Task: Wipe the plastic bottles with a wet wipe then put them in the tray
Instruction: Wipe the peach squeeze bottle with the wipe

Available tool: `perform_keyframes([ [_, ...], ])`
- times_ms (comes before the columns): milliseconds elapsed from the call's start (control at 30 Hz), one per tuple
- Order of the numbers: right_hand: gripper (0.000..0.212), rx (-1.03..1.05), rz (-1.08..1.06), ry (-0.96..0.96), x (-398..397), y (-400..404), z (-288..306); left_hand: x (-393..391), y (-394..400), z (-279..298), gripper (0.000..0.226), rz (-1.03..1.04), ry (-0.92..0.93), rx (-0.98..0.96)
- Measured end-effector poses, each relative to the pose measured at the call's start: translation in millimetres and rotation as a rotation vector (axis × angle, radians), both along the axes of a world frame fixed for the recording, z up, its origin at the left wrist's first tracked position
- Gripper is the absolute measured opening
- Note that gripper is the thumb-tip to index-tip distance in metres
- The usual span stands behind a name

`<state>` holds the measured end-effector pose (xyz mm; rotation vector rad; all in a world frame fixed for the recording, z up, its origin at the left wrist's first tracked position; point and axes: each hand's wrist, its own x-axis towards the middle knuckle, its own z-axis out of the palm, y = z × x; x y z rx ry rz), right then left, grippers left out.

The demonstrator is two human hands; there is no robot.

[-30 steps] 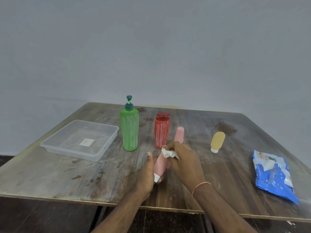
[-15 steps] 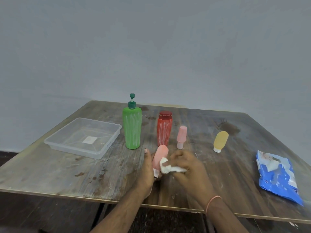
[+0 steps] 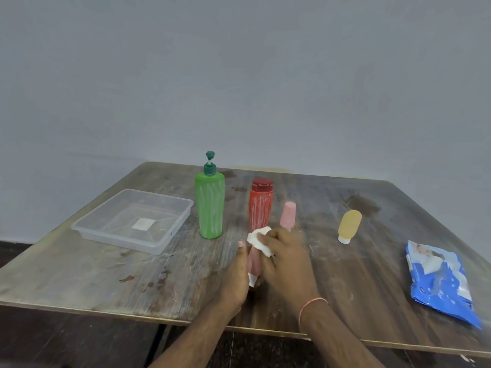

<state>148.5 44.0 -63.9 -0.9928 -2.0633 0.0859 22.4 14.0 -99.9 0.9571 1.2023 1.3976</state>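
Observation:
My left hand [image 3: 237, 274] holds a small pink bottle [image 3: 254, 262] upside down, its white cap at the bottom, near the table's front edge. My right hand [image 3: 285, 258] grips a white wet wipe [image 3: 259, 239] and presses it against the top of that bottle. Behind stand a green pump bottle [image 3: 210, 205], a red bottle [image 3: 260, 204] and another small pink bottle [image 3: 288, 217]. A yellow bottle [image 3: 349, 226] stands on its white cap to the right. The clear plastic tray [image 3: 170, 235] sits at the left with no bottle in it.
A blue wet-wipe pack [image 3: 438, 280] lies at the right edge of the wooden table [image 3: 106, 272]. A grey wall rises behind the table. White smears mark the green and red bottles.
My right hand has slid the wipe up from the lower part of the pink bottle to its upper end. My left hand has kept its hold.

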Motion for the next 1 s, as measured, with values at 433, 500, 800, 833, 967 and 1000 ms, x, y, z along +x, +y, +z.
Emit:
perform_keyframes([
  [433,0.037,0.165,0.179,-0.224,16,-16,-25,-5,5,-8,0.082,-0.002,-0.03,-0.007],
  [500,0.04,0.152,0.119,-0.15,17,-4,-20,-2,3,-7,0.08,-0.019,-0.015,0.012],
  [800,0.042,0.092,-0.013,0.027,16,6,-16,-3,9,-14,0.091,-0.028,0.017,0.018],
  [833,0.043,0.1,0.012,0.026,16,2,-21,-4,11,-16,0.089,-0.026,0.006,-0.001],
  [967,0.037,0.111,0.108,0.037,8,-19,-38,-9,10,-11,0.081,-0.023,-0.127,-0.03],
  [1000,0.032,0.116,0.143,0.038,6,-24,-41,-12,9,-9,0.083,-0.003,-0.15,-0.036],
])
